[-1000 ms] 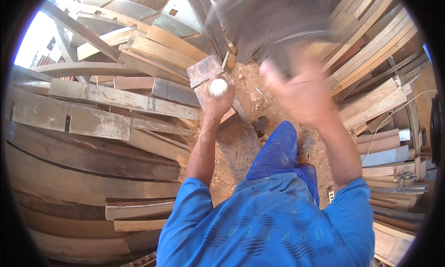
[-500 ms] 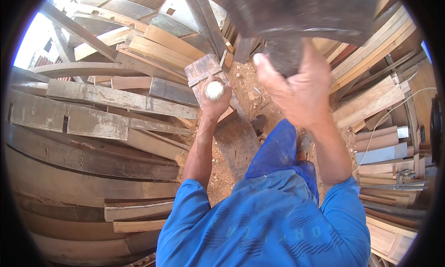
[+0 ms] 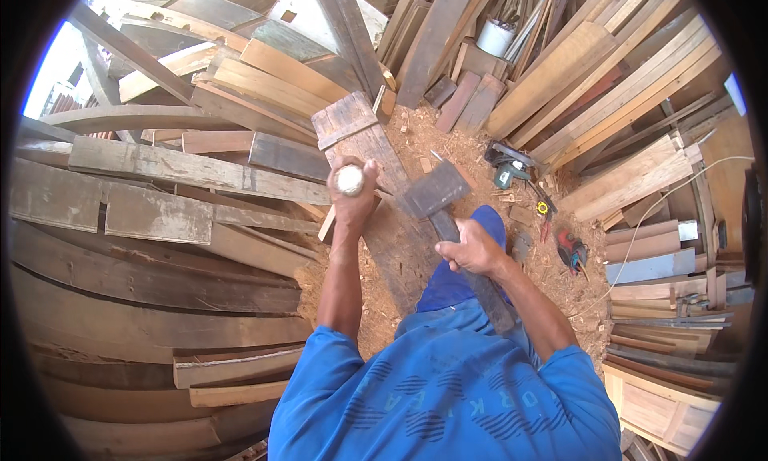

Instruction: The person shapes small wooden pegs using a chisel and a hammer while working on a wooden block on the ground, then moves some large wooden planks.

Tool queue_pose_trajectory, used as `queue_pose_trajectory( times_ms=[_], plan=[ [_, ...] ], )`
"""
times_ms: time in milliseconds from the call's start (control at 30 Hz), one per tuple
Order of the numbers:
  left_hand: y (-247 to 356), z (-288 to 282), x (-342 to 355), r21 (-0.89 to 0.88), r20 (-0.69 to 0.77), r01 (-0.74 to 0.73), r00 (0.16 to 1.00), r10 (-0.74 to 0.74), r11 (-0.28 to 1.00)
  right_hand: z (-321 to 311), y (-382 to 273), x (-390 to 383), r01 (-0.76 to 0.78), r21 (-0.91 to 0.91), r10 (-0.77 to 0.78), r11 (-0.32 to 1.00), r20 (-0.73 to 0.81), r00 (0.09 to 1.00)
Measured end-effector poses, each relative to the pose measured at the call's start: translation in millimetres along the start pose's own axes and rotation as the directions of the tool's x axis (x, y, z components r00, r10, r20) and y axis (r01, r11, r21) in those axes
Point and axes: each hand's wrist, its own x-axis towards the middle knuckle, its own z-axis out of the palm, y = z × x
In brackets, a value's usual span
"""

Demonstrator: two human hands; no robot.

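Observation:
My left hand (image 3: 354,205) is closed around an upright tool handle (image 3: 349,180), seen end-on with a pale round top, over a worn wooden board (image 3: 400,277). A pale wood piece (image 3: 326,227) lies beneath that hand; the tool's lower end is hidden. My right hand (image 3: 474,246) grips a dark mallet (image 3: 434,193) by its handle, with the blocky head just right of my left hand.
A green power tool (image 3: 510,174), a yellow tape measure (image 3: 545,207) and a red-and-black tool (image 3: 571,251) lie among shavings on the right. Stacked planks (image 3: 144,213) surround me. A white bucket (image 3: 496,41) stands at the back. A pale cord runs along the right.
My right hand has swung the mallet down from high at the upper right to low beside my left hand. My left hand has shifted slightly left and down, still gripping the tool handle.

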Motion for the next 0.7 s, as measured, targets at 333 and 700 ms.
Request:
queue_pose_trajectory(
  times_ms=[333,700],
  plan=[
    [-2.4,-94.1,-10.7,0.632,0.033,0.226,0.948,-0.318,0.741,47.1,105.9,38.0,-0.339,0.29,0.322,0.895,0.106,0.941],
    [-65.9,-43.0,-70.5,0.813,0.191,0.208,0.787,-0.587,0.544,78.3,90.5,79.5,0.011,0.288,0.022,0.958,-0.11,0.994]
  ],
)
